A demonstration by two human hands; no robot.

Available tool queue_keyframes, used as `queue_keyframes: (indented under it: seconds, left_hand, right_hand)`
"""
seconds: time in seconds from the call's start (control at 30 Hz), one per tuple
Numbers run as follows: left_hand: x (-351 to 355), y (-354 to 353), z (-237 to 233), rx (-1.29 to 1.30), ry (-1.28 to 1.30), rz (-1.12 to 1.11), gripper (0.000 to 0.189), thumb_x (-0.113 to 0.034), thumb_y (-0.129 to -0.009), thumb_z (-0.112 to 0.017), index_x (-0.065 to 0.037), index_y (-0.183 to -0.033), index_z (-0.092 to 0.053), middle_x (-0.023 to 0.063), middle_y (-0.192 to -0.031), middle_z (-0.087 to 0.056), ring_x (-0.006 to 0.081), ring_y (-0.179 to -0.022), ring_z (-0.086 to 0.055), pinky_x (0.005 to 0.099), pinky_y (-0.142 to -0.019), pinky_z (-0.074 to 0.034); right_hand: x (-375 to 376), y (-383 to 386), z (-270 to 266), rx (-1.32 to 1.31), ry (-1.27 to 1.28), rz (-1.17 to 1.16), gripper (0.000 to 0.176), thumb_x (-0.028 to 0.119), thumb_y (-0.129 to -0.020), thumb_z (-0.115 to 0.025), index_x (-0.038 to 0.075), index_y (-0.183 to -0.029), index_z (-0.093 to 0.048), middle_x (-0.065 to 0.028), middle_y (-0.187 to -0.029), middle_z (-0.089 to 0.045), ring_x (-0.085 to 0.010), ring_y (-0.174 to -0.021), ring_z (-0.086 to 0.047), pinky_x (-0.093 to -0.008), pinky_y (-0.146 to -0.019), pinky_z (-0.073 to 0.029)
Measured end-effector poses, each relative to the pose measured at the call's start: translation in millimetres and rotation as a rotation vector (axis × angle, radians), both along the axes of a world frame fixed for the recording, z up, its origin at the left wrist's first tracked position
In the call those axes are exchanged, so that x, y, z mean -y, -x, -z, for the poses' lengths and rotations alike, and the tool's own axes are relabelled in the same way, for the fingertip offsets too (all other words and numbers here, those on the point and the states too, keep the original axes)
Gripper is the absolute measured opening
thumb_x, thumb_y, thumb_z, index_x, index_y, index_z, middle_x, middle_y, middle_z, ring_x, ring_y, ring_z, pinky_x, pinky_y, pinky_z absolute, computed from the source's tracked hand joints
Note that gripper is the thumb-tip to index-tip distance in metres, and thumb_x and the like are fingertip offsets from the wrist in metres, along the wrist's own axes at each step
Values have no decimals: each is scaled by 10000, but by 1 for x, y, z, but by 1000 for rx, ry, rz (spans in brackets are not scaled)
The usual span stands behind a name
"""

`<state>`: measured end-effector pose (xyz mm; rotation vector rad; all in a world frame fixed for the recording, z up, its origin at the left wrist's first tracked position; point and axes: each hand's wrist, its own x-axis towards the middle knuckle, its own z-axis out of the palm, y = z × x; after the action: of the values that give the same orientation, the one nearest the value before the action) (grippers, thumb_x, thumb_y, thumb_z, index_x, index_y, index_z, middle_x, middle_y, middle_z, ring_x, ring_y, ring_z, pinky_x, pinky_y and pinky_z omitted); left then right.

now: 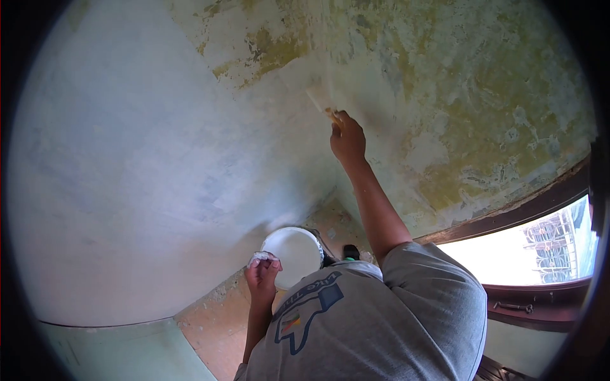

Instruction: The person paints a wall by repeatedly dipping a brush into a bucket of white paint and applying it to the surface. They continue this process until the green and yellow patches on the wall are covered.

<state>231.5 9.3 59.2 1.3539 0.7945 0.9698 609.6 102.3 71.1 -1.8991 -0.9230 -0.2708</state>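
My right hand (348, 136) reaches up to the wall corner, its fingers wrapped round the light wooden handle of a putty knife (331, 115). The knife's pale, wide blade lies against the whitened wall. Low in front of my body, my left hand (262, 272) is closed at the near left rim of a white bucket (283, 231), with white smears on the fingers. Seen from above, the bucket's inside is all white.
The left wall (159, 159) is mostly coated white. Patchy yellow-green old paint covers the right wall (470, 120). A window (508, 254) with a dark red frame is at lower right. Below lies a brownish floor (216, 317), with a dark object (350, 252) beyond the bucket.
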Motion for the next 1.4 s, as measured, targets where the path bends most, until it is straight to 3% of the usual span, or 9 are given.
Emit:
queue_keyframes:
  seconds: [0.13, 0.2, 0.3, 0.43, 0.5, 0.6, 0.7, 0.87, 1.4]
  left_hand:
    - [1, 4, 2, -2, 21, -21, 100, -130, -921, -661, -58, -946, -597, 28, -755, -605, 74, -649, -498, 223, -565, -355]
    - [-1, 7, 4, -5, 121, 12, 57, 12, -920, -639, -13, -946, -595, 49, -848, -614, 124, -749, -591, 270, -712, -478]
    - [-1, -1, 2, -25, 108, 26, 48, 6, -920, -639, -15, -937, -599, 43, -832, -615, 119, -740, -590, 264, -704, -476]
    - [-2, -15, -1, -33, 66, 52, 48, 9, -920, -637, -13, -940, -600, 45, -841, -615, 119, -741, -591, 267, -702, -478]
    - [0, -22, 0, -39, 29, 17, 76, -112, -929, -648, -56, -941, -597, 29, -738, -597, 69, -616, -467, 227, -559, -339]
    - [0, -24, -2, -59, 35, 31, 73, -107, -929, -649, -58, -942, -597, 31, -739, -599, 70, -616, -470, 225, -558, -336]
    - [-3, -20, 2, -39, 126, 57, 51, -13, -930, -647, -21, -948, -600, 41, -843, -617, 113, -743, -582, 262, -704, -475]
    - [-5, -34, -3, -61, 118, 80, 56, -21, -930, -653, -29, -947, -601, 32, -821, -617, 108, -742, -580, 259, -706, -474]
    - [-5, -43, -2, -100, 108, 112, 61, -13, -933, -651, -31, -955, -598, 39, -861, -618, 113, -762, -583, 267, -717, -472]
  right_hand:
    - [12, -1, -2, -96, -64, 32, 178, 88, -890, -654, 47, -1059, -614, -170, -878, -643, -387, -866, -654, -493, -746, -505]
    - [9, -8, -7, -132, -219, -59, 161, 54, -865, -673, 56, -1019, -626, -181, -859, -636, -390, -844, -653, -494, -724, -501]
    - [-9, -22, -11, -40, -368, -123, 150, 23, -844, -681, 54, -981, -628, -199, -860, -647, -399, -840, -658, -490, -707, -500]
    - [-8, -39, 6, -37, -189, -106, 144, 39, -850, -678, 43, -983, -622, -208, -884, -662, -407, -851, -660, -494, -709, -501]
    - [5, -40, 16, -58, -47, -43, 151, 48, -849, -673, 37, -989, -617, -216, -910, -667, -420, -859, -655, -501, -717, -501]
    - [24, -31, -4, -195, -64, -55, 177, 55, -846, -669, 37, -1012, -610, -215, -909, -663, -431, -866, -646, -505, -719, -497]
    - [21, -24, -32, -79, -239, -17, 196, 34, -845, -654, 37, -1035, -603, -209, -872, -651, -429, -856, -638, -501, -712, -494]
    - [-1, -31, -60, 6, -353, -90, 175, 30, -879, -645, 16, -1048, -602, -197, -823, -617, -400, -756, -610, -458, -685, -480]
    - [6, -43, 13, -4, 27, -51, 213, 2, -824, -626, 81, -1021, -640, -176, -841, -625, -390, -818, -630, -508, -714, -493]
